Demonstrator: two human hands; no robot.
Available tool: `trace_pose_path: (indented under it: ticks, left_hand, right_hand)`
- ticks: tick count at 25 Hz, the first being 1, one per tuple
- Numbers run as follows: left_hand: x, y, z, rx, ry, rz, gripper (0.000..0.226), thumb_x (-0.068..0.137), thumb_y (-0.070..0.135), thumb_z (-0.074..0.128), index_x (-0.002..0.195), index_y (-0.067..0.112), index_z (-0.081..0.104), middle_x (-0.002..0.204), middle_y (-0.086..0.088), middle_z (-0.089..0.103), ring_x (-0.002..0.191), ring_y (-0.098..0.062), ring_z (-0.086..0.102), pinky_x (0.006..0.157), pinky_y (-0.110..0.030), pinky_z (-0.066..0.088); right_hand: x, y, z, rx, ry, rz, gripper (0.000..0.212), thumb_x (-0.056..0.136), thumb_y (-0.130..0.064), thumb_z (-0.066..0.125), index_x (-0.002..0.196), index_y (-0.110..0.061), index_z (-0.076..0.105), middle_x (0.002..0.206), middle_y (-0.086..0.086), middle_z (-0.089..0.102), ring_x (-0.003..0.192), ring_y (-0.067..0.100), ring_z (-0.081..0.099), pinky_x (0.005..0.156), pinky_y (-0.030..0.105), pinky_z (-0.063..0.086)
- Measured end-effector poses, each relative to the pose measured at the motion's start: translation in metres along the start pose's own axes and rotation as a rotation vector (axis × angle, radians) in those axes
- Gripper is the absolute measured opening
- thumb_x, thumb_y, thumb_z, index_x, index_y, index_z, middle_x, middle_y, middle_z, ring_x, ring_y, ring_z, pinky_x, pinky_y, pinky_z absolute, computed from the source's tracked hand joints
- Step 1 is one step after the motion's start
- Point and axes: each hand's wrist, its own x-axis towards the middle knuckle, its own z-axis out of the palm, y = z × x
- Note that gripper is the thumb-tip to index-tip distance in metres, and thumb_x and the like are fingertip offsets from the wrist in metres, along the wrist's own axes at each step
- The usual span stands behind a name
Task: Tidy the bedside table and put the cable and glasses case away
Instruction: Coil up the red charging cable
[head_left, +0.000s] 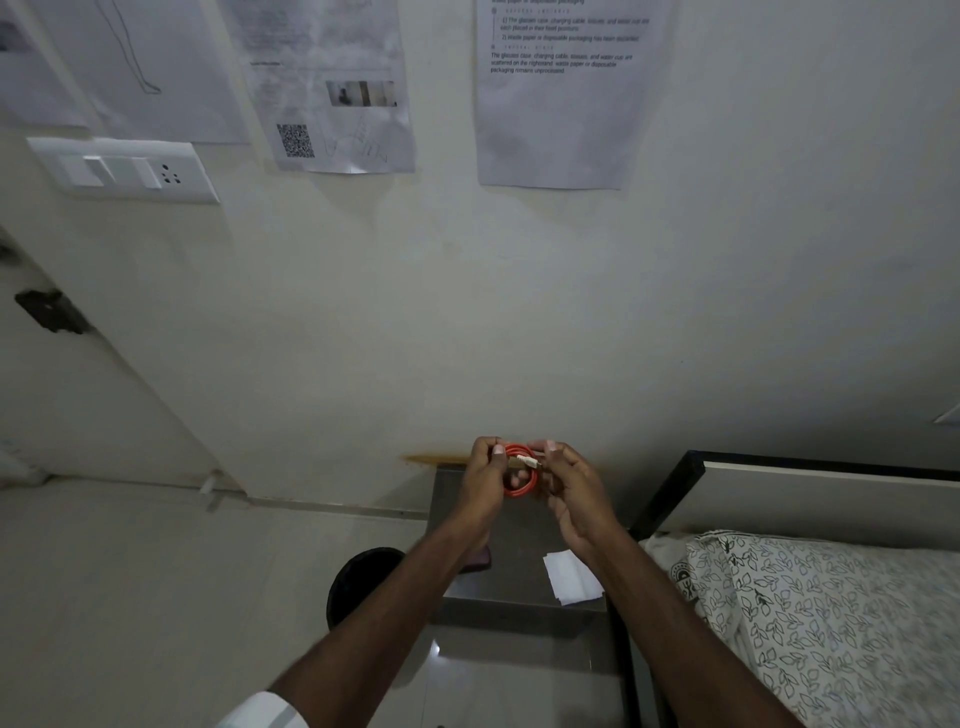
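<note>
Presently, left hand (485, 480) and right hand (574, 493) pinch the coiled cable (519, 475) at twelve o'clock above the bedside table (519, 571); loosened fingers would likely unspool it.

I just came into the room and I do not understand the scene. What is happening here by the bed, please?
A person is standing over the bedside table and holding a coiled red cable in both hands above it. The left hand grips one side of the coil and the right hand the other, with the pale plug showing between them. On the table lies a white folded tissue, and a dark object is partly hidden under the left forearm. A black bin stands on the floor beside the table.
</note>
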Motion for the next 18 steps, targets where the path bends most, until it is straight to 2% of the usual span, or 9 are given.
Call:
trace_pose_path:
  ticks: [3,6,9,14,16,18]
  left_hand:
    - [0.005,0.0,-0.005,-0.071,0.004,-0.067,0.018,0.104,0.028,0.04,0.105,0.021,0.057,0.113,-0.012,0.063,0.105,-0.029,0.063,0.083,-0.041,0.056]
    - [0.011,-0.005,-0.009,-0.035,-0.04,-0.123,0.021,0.103,0.027,0.042,0.099,0.025,0.062,0.112,-0.01,0.066,0.106,-0.028,0.064,0.081,-0.036,0.054]
    - [0.022,-0.009,-0.014,0.07,-0.113,-0.16,0.02,0.098,0.021,0.05,0.099,0.022,0.07,0.108,-0.011,0.072,0.108,-0.029,0.065,0.085,-0.036,0.051]
    - [0.032,-0.016,-0.021,0.079,-0.178,-0.188,0.021,0.094,0.017,0.057,0.103,0.029,0.072,0.112,-0.006,0.071,0.102,-0.022,0.063,0.077,-0.032,0.047]
    - [0.04,-0.025,-0.021,0.045,-0.177,-0.213,0.023,0.095,0.015,0.057,0.101,0.03,0.074,0.112,-0.008,0.072,0.108,-0.027,0.065,0.084,-0.039,0.054]
    - [0.05,-0.032,-0.021,0.045,-0.154,-0.229,0.022,0.095,0.015,0.058,0.101,0.029,0.075,0.11,-0.006,0.074,0.11,-0.028,0.066,0.096,-0.046,0.052]
  right_hand:
    - [0.0,0.0,-0.003,-0.164,-0.017,-0.038,0.023,0.091,-0.017,0.067,0.114,-0.013,0.067,0.111,0.01,0.071,0.102,0.024,0.07,0.083,0.039,0.06]
    - [0.005,0.002,-0.002,-0.271,0.046,-0.078,0.023,0.091,-0.016,0.067,0.113,-0.014,0.067,0.109,0.005,0.071,0.098,0.019,0.07,0.072,0.029,0.061]
    - [0.015,0.008,-0.005,-0.319,0.128,-0.097,0.021,0.093,-0.02,0.064,0.113,-0.013,0.068,0.108,0.006,0.071,0.099,0.021,0.069,0.071,0.028,0.061]
    - [0.027,0.015,-0.013,-0.369,0.096,-0.088,0.02,0.094,-0.018,0.065,0.111,-0.008,0.067,0.102,0.009,0.072,0.082,0.02,0.071,0.059,0.026,0.059]
    - [0.035,0.019,-0.017,-0.37,0.068,-0.068,0.019,0.092,-0.013,0.066,0.109,-0.005,0.067,0.099,0.009,0.072,0.077,0.018,0.07,0.057,0.025,0.058]
    - [0.044,0.024,-0.02,-0.375,0.061,-0.059,0.022,0.091,-0.01,0.067,0.111,0.0,0.067,0.099,0.012,0.071,0.075,0.017,0.069,0.056,0.024,0.059]
